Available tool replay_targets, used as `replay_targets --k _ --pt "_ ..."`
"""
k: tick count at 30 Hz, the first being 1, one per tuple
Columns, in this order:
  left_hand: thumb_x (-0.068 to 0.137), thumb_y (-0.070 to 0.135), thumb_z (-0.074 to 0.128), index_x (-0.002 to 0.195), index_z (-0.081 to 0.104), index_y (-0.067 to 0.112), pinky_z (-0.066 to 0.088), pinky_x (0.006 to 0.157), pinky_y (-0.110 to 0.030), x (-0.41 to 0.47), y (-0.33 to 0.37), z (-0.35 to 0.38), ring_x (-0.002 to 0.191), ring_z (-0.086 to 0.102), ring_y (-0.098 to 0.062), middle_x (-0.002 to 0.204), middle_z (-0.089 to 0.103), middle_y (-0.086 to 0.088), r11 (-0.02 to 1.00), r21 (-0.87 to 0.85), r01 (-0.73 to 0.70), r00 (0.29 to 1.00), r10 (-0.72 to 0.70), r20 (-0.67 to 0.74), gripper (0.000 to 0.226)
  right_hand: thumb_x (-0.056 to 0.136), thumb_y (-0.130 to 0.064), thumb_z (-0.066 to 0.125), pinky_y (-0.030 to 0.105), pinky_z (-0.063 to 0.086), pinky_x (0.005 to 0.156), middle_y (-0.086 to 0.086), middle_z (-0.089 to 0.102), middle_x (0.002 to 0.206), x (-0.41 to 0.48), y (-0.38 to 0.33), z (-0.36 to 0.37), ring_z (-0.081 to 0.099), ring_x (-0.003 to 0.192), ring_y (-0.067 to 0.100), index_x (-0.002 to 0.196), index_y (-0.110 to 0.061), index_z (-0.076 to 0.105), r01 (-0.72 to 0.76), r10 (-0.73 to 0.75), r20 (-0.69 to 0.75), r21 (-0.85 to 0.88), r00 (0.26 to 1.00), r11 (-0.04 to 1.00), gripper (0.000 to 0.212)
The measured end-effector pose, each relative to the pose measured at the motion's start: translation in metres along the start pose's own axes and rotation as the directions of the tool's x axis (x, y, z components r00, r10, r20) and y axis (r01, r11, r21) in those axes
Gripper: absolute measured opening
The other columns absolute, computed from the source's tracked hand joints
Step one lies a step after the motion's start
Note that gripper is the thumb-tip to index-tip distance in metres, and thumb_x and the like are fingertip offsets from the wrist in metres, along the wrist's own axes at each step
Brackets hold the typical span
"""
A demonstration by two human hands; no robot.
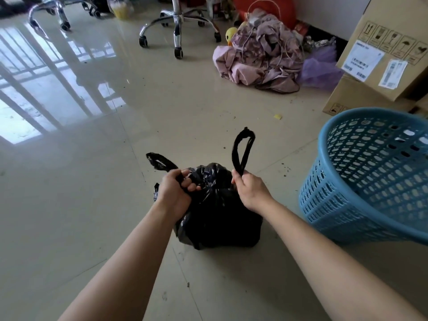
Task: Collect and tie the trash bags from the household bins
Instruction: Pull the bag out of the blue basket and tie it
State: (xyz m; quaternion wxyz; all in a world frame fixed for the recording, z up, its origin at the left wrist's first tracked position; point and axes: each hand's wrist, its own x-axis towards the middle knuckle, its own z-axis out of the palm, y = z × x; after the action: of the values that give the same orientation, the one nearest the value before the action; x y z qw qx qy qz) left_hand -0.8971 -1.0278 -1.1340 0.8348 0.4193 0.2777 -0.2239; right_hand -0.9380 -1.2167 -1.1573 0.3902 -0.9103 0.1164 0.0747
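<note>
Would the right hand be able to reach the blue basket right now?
Probably yes: the blue basket sits close beside the right hand with nothing between. But that hand grips the black bag by a handle, so it must let go first.

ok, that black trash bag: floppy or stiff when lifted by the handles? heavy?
Likely floppy: the black trash bag is crinkled thin film, slumped on the floor. Its handle, gripped by the right hand, stands in a loop, so slightly springy. Probably not heavy: it's smaller than the blue basket; contents hidden.
</note>
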Motion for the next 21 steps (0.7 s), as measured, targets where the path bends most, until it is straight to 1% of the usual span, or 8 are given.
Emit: replay_targets --k 2,4,8,11,15,17,19,21 --pt "0.094 0.014 0.041 0.081 0.045 0.014 0.038 0.056 -0.03 -0.001 0.008 0.003 0.044 0.029 -0.015 0.056 0.028 0.001 0.996 0.083 0.016 0.997 -0.022 0.074 0.014 0.104 -0.05 0.026 0.036 0.048 0.079 0.009 0.067 0.09 -0.003 0.001 -0.002 0.064 0.094 0.034 0.106 -0.018 0.057 0.096 -0.081 0.098 -0.156 0.992 0.983 0.045" --pt "0.091 0.001 0.043 0.087 0.044 0.012 0.043 0.055 -0.03 -0.004 0.009 0.004 0.046 0.034 -0.015 0.059 0.034 -0.001 0.954 0.3 -0.003 0.99 -0.039 0.133 0.012 0.102 -0.058 0.021 0.044 0.051 0.086 0.014 0.069 0.106 -0.007 0.001 -0.004 0.064 0.099 0.038 0.124 -0.02 0.052 0.173 -0.123 0.189 -0.273 0.974 0.946 0.054" --pt "0.087 -0.017 0.05 0.104 0.056 0.005 0.054 0.062 -0.032 -0.013 0.011 -0.006 0.061 0.05 -0.02 0.075 0.053 -0.012 0.806 0.591 -0.044 0.946 -0.157 0.284 0.028 0.103 -0.055 0.027 0.043 0.05 0.082 0.017 0.068 0.11 -0.013 -0.006 -0.011 0.063 0.1 0.04 0.117 -0.02 0.051 0.276 -0.155 0.295 -0.432 0.943 0.859 0.045" --pt "0.085 -0.002 0.073 0.12 0.059 0.006 0.053 0.073 -0.031 -0.019 0.016 -0.011 0.07 0.059 -0.016 0.085 0.064 -0.005 0.715 0.693 -0.091 0.902 -0.236 0.361 0.038 0.103 -0.047 0.031 0.041 0.045 0.074 0.016 0.067 0.105 -0.016 -0.013 -0.011 0.063 0.096 0.039 0.106 -0.019 0.05 0.322 -0.16 0.351 -0.473 0.923 0.82 0.033" --pt "0.092 0.023 0.07 0.119 0.063 0.007 0.048 0.061 -0.025 -0.017 0.011 -0.007 0.051 0.045 -0.007 0.065 0.057 0.007 0.691 0.715 -0.109 0.936 -0.171 0.308 0.032 0.103 -0.036 0.036 0.036 0.038 0.069 0.011 0.065 0.106 -0.014 -0.022 -0.008 0.063 0.099 0.034 0.106 -0.018 0.051 0.4 -0.219 0.371 -0.529 0.902 0.749 0.024" --pt "0.099 0.028 0.06 0.101 0.062 0.008 0.044 0.055 -0.025 -0.016 0.009 -0.007 0.048 0.036 -0.009 0.058 0.047 0.005 0.74 0.666 -0.094 0.954 -0.125 0.274 0.021 0.102 -0.045 0.04 0.036 0.041 0.071 0.007 0.064 0.101 -0.013 -0.022 -0.007 0.062 0.094 0.029 0.104 -0.019 0.053 0.382 -0.23 0.355 -0.454 0.906 0.805 0.03" --pt "0.103 0.03 0.052 0.088 0.052 0.013 0.044 0.053 -0.027 -0.012 0.009 -0.008 0.049 0.034 -0.013 0.056 0.037 0.001 0.836 0.546 -0.055 0.971 -0.083 0.225 0.023 0.095 -0.052 0.055 0.031 0.044 0.071 -0.002 0.064 0.09 -0.01 -0.018 -0.008 0.06 0.084 0.018 0.103 -0.024 0.059 0.234 -0.176 0.296 -0.173 0.939 0.957 0.03" --pt "0.105 0.03 0.048 0.087 0.047 0.013 0.048 0.052 -0.03 -0.009 0.011 -0.011 0.047 0.037 -0.014 0.058 0.036 -0.001 0.92 0.391 -0.014 0.982 -0.061 0.178 0.025 0.085 -0.051 0.071 0.021 0.044 0.07 -0.01 0.064 0.086 -0.01 -0.014 -0.012 0.06 0.079 0.008 0.102 -0.027 0.063 0.042 -0.077 0.266 0.136 0.961 0.99 0.03"
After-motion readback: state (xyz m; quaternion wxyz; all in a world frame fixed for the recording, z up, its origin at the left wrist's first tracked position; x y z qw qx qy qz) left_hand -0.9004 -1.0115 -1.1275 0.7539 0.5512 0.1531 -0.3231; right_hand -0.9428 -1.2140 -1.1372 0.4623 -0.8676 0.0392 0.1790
